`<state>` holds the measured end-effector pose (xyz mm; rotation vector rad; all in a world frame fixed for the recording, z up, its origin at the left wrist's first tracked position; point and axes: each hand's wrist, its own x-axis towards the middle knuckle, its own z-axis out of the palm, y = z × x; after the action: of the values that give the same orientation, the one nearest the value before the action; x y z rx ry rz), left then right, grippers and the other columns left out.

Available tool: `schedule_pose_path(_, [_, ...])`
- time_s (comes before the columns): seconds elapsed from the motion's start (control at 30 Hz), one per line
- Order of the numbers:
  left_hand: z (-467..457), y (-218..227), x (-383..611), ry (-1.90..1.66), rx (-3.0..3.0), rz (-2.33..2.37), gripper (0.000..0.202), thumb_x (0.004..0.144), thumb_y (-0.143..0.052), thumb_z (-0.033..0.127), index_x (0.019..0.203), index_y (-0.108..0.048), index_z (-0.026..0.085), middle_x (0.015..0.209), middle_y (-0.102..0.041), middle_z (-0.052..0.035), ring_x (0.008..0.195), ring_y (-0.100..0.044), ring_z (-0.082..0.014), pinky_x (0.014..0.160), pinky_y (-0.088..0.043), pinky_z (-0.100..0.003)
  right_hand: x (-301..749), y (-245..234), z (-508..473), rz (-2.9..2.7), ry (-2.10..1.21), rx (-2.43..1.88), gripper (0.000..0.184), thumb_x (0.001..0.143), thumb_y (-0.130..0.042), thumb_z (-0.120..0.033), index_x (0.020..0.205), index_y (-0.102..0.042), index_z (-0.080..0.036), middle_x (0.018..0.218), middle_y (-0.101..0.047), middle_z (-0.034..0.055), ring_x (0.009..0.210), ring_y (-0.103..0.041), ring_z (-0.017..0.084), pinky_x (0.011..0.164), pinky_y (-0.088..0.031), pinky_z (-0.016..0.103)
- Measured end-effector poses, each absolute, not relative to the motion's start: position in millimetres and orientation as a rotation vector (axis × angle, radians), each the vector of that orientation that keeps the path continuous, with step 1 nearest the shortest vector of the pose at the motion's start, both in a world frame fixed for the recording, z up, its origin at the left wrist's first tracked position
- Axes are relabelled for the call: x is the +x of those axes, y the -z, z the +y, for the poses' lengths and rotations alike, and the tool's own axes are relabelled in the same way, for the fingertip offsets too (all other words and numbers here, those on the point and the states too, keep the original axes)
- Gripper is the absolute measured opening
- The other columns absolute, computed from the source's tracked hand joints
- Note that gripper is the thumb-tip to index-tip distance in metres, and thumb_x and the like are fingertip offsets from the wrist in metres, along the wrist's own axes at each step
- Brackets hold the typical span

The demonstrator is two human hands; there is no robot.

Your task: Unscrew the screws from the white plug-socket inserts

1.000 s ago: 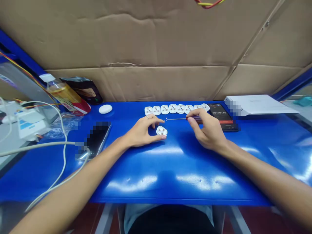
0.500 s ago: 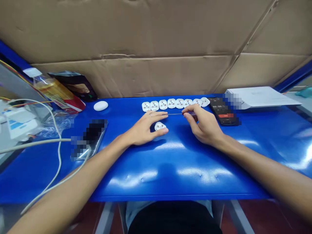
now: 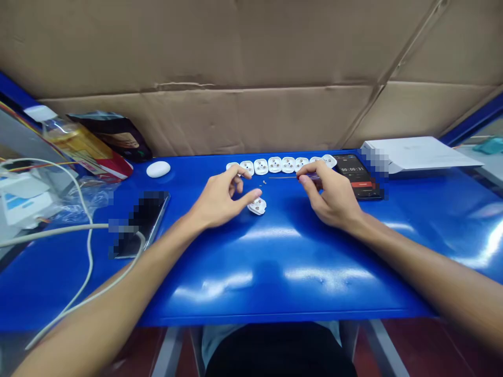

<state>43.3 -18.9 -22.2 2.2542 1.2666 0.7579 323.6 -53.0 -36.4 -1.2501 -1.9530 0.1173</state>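
My right hand (image 3: 332,193) grips a screwdriver (image 3: 283,177) by its dark red handle, the thin shaft pointing left, level above the table. My left hand (image 3: 222,196) is open, fingers loosely curled and thumb held apart. Its thumb tip is at the upper edge of a small white plastic piece (image 3: 257,207) with metal parts in it; whether they touch I cannot tell. Tiny screw-like bits (image 3: 264,182) lie just behind that piece. Farther back, several similar white pieces (image 3: 274,165) stand in a row, the leftmost partly hidden by my left fingers.
A phone (image 3: 357,175) showing a timer lies beside a white box (image 3: 424,152) at right. On the left are another phone (image 3: 143,220), a white oval object (image 3: 158,169), a bottle (image 3: 84,144) and a pale cable (image 3: 91,246) passing near my left forearm. Cardboard (image 3: 236,120) walls the back.
My left hand has drawn back left from the screwdriver tip, its fingers now curled. More of the near white piece and the tiny bits show. My right hand keeps the screwdriver, barely moved.
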Motion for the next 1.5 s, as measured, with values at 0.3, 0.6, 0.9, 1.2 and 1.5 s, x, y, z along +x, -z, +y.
schedule_pose_path(0.3, [-22, 12, 43, -0.527, 1.953, 1.245, 0.025, 0.089, -0.074, 0.043, 0.087, -0.079, 0.019, 0.088, -0.083, -0.0054, 0.080, -0.077, -0.0222, 0.071, -0.055, -0.030, 323, 39, -53, -1.927, -0.228, -1.342, 0.012, 0.105, -0.058, -0.033, 0.101, -0.065, -0.024, 0.087, -0.076, 0.0046, 0.075, -0.073, 0.023, 0.069, -0.054, 0.034])
schedule_pose_path(0.6, [13, 10, -6, -0.613, 2.129, 1.512, 0.032, 0.092, -0.064, 0.041, 0.104, -0.086, 0.021, 0.110, -0.084, -0.0043, 0.095, -0.076, -0.0277, 0.084, -0.055, -0.036, 321, 36, -52, -1.905, -0.263, -1.365, 0.013, 0.103, -0.059, -0.036, 0.098, -0.065, -0.025, 0.084, -0.076, 0.0042, 0.071, -0.072, 0.023, 0.066, -0.054, 0.034])
schedule_pose_path(0.9, [29, 23, -19, -0.673, 2.097, 1.706, 0.052, 0.088, -0.073, 0.053, 0.126, -0.077, 0.019, 0.114, -0.081, -0.0106, 0.098, -0.075, -0.0284, 0.087, -0.056, -0.038, 321, 37, -53, -1.937, -0.253, -1.343, 0.011, 0.102, -0.059, -0.032, 0.099, -0.066, -0.024, 0.087, -0.077, 0.0049, 0.070, -0.071, 0.022, 0.066, -0.052, 0.033])
schedule_pose_path(1.2, [25, 31, -18, -0.582, 2.343, 1.792, 0.049, 0.092, -0.068, 0.037, 0.139, -0.070, 0.025, 0.137, -0.073, -0.0099, 0.121, -0.069, -0.0338, 0.109, -0.052, -0.047, 322, 37, -53, -1.947, -0.236, -1.352, 0.009, 0.100, -0.060, -0.027, 0.100, -0.067, -0.023, 0.088, -0.076, 0.0047, 0.071, -0.069, 0.021, 0.067, -0.050, 0.032])
schedule_pose_path(1.5, [24, 37, -18, -0.606, 2.404, 1.873, 0.064, 0.092, -0.070, 0.042, 0.153, -0.059, 0.023, 0.149, -0.062, -0.0148, 0.136, -0.057, -0.0387, 0.117, -0.047, -0.056, 322, 37, -52, -1.961, -0.243, -1.357, 0.010, 0.101, -0.059, -0.028, 0.101, -0.067, -0.023, 0.087, -0.076, 0.0049, 0.070, -0.070, 0.021, 0.067, -0.051, 0.032])
